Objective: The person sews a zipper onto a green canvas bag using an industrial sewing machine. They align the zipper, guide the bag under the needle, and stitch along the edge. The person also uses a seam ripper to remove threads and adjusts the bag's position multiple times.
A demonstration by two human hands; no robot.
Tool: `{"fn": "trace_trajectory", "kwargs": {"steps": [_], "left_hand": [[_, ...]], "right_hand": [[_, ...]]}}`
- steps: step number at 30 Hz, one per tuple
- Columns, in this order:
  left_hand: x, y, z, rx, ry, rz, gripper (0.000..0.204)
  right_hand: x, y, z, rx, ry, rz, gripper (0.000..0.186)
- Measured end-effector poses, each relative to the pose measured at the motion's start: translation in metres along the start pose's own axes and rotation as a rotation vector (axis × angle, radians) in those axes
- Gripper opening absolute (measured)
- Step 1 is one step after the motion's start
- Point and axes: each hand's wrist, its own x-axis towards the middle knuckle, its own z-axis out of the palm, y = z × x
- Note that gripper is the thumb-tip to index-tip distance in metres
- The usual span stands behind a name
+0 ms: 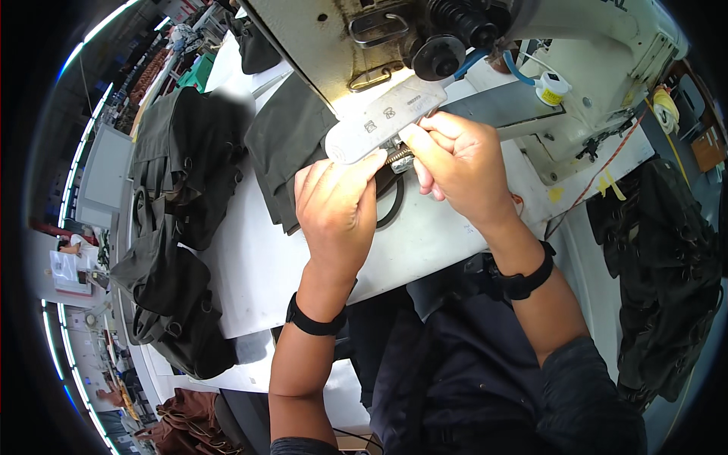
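Note:
Both my hands are raised at the needle end of a large sewing machine (523, 23), just below its pale lamp bar (387, 121). My left hand (334, 205) is closed, fingers together and thumb and forefinger tips at a small coil spring (397, 155); what it pinches is hidden. On the other side of the spring, my right hand (459, 163) is closed in a pinch near the metal presser parts; I cannot make out what is in it. A dark grey fabric piece (284, 129) lies on the white table beneath my left hand, with a dark strap loop (393, 208) beside it.
Dark fabric bags (182, 174) are heaped along the table's left side. More dark bags (667, 280) hang at the right. The machine's body bounds the far side; a red cord (618, 148) runs near its base. Brown material (189, 425) lies at lower left.

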Motion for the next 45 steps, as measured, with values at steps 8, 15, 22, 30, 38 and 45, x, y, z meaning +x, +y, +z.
{"fn": "trace_trajectory", "kwargs": {"steps": [8,15,22,30,38,45], "left_hand": [[0.0014,-0.0004,-0.0016,0.01,-0.001,0.003,0.021],[0.0012,-0.0021,0.0004,0.026,-0.005,-0.004,0.02],[0.0021,0.0003,-0.0014,0.028,0.005,0.01,0.02],[0.0023,0.0004,0.0003,0.045,0.0,0.036,0.021],[0.0032,-0.0018,0.0046,-0.001,0.027,-0.005,0.02],[0.0019,-0.0074,0.0075,-0.013,0.062,0.027,0.023]], "right_hand": [[0.0002,0.0002,0.001,0.01,-0.002,0.01,0.02],[0.0,-0.0012,0.0018,0.005,0.011,0.037,0.018],[-0.0005,-0.0017,0.0034,0.001,0.013,0.022,0.021],[0.0006,-0.0009,0.0037,-0.031,0.036,0.01,0.023],[0.0008,-0.0037,0.0023,-0.038,0.038,0.011,0.024],[0.0012,-0.0028,0.0051,-0.012,0.038,0.004,0.022]]}}
